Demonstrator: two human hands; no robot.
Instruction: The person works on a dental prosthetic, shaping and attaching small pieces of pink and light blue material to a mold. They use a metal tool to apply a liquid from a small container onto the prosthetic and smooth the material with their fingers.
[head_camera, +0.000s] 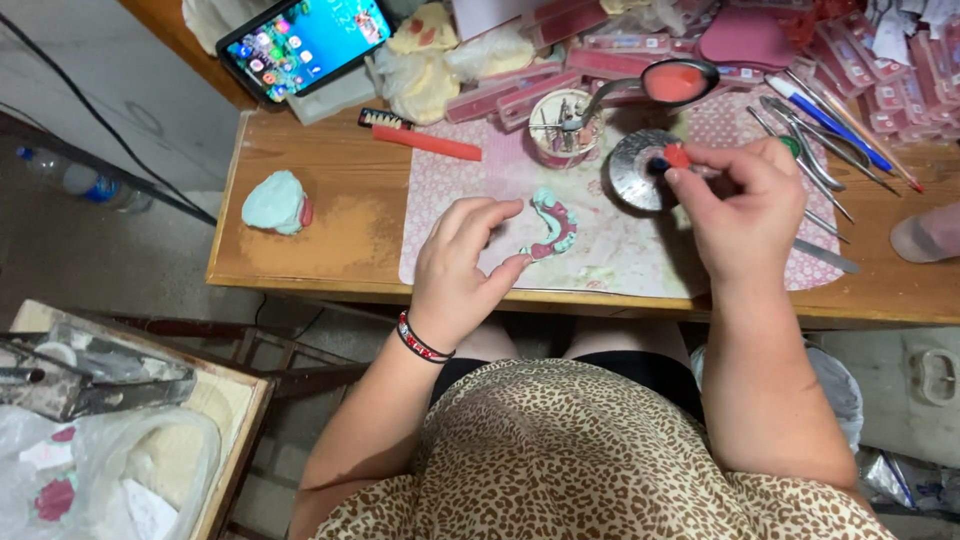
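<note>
A horseshoe-shaped dental model of pale green plaster with pink wax is steadied on a pink patterned plastic mat by the left hand, whose thumb tip touches the model's near end while the fingers are loosely curled just beside it; nothing is enclosed in that hand. A beaded red, black and white bracelet is worn on the left wrist. The right hand is seen pinched shut on a small instrument with a red tip, held over a round shiny metal dish at the far side of the mat.

The mat is laid on a worn wooden table. A metal spoon filled with pink wax is propped just behind the dish, beside a small round pot of metal tools. A red-handled brush with pale bristles is laid near the mat's far left corner, and a pale green plaster lump is set well apart to the left. A smartphone with a lit screen is leaned at the table's far edge. Flat pink boxes are heaped along the back, and long metal instruments and a blue pen are spread to the right.
</note>
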